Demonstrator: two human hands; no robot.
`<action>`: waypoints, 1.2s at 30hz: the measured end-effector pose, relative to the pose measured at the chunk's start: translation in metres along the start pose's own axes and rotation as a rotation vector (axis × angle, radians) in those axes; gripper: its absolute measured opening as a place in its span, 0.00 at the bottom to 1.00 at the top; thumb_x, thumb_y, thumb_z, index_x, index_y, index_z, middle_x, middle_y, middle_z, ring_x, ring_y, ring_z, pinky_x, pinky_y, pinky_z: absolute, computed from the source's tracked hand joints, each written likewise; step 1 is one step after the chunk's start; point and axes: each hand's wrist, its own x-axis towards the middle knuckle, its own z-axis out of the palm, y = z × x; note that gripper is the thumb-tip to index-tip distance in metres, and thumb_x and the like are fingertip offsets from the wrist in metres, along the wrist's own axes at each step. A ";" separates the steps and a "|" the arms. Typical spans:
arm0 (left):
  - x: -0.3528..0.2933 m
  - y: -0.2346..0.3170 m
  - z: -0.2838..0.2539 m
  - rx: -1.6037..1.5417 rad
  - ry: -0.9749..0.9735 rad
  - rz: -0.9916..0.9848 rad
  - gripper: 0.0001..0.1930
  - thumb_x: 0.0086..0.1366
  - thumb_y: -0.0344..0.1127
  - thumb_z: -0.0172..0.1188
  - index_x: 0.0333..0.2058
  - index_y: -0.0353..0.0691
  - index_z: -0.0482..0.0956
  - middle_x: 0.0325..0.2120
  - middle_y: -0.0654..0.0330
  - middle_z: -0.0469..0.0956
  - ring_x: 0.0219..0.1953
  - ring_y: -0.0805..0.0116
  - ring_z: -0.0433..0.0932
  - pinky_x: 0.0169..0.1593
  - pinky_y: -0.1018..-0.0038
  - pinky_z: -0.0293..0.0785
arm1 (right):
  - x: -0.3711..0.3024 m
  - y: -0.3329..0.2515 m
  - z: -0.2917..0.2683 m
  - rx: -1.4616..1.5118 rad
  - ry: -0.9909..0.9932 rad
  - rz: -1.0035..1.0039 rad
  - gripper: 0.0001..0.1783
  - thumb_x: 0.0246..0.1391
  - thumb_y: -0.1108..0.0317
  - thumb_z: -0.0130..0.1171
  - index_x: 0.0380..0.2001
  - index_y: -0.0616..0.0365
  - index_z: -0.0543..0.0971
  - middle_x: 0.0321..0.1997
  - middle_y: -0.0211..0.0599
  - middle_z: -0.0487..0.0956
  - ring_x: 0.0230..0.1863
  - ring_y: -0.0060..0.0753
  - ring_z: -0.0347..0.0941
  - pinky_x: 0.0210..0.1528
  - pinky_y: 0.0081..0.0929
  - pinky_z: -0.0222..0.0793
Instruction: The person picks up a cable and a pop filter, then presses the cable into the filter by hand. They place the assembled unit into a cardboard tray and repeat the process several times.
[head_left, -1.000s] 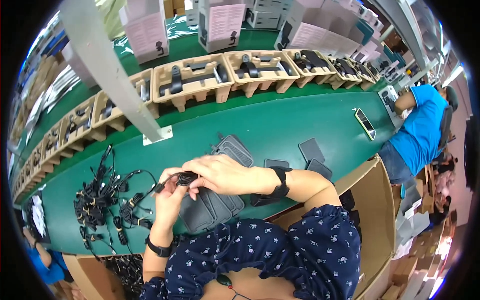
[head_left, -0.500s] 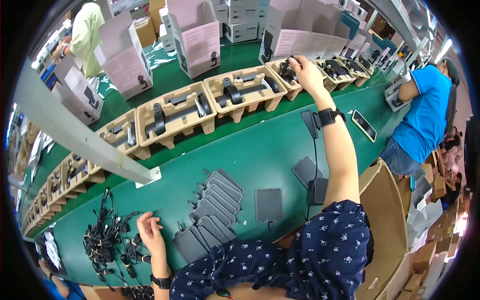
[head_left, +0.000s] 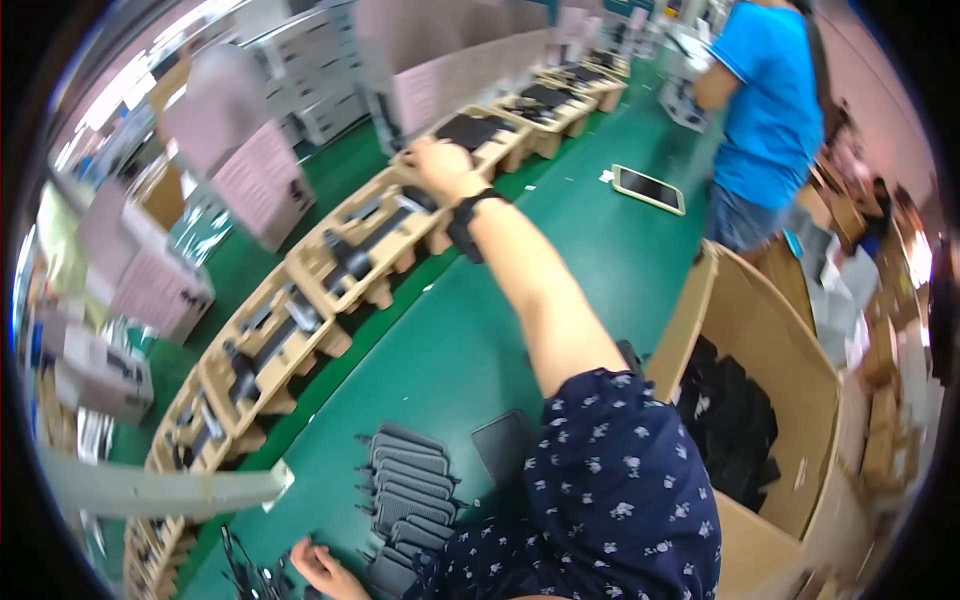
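Note:
My right hand (head_left: 440,165) reaches out to a row of moulded pulp trays, its fingers curled down where two trays meet. What those fingers hold, if anything, is hidden. The nearer tray (head_left: 347,305) carries black arm-like parts, and a flat black pad (head_left: 472,131) lies in the tray just beyond my hand. At the lower edge my left hand (head_left: 322,568) rests open, fingers loosely bent, beside a tangle of black cables (head_left: 245,572). Right of it several dark grey pads (head_left: 410,490) with short stubs overlap in a stack. A single grey pad (head_left: 502,445) lies next to them.
A phone (head_left: 648,190) lies on the green table (head_left: 560,215). A cardboard box (head_left: 760,280) with black items stands at right. Printed cartons (head_left: 255,185) line the far side. A metal post (head_left: 170,490) crosses lower left. A person in a blue shirt (head_left: 770,95) works at far right.
The view has swung to the right, bringing the cardboard box's contents into sight. My right hand remains at the tray row, now where two trays meet. My left hand stays near the cables.

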 end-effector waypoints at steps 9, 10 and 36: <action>0.003 0.025 -0.004 -0.057 0.015 0.008 0.08 0.61 0.30 0.50 0.39 0.38 0.72 0.26 0.59 0.71 0.26 0.71 0.66 0.30 0.77 0.65 | -0.015 0.006 0.000 -0.019 -0.011 0.015 0.14 0.47 0.66 0.49 0.36 0.58 0.76 0.38 0.45 0.76 0.45 0.43 0.70 0.45 0.37 0.68; 0.015 0.009 -0.006 -0.088 0.001 0.281 0.08 0.61 0.29 0.50 0.38 0.37 0.71 0.27 0.57 0.70 0.27 0.69 0.67 0.31 0.76 0.66 | -0.017 -0.001 -0.009 -0.018 -0.026 0.055 0.15 0.47 0.66 0.49 0.38 0.58 0.77 0.43 0.41 0.75 0.49 0.41 0.67 0.48 0.34 0.66; -0.001 -0.009 -0.037 -0.215 -0.014 0.092 0.06 0.61 0.30 0.51 0.37 0.39 0.72 0.24 0.59 0.70 0.25 0.71 0.66 0.28 0.78 0.64 | -0.144 -0.063 -0.119 -0.101 0.034 -0.086 0.26 0.39 0.49 0.61 0.37 0.58 0.72 0.40 0.43 0.66 0.45 0.45 0.62 0.43 0.42 0.60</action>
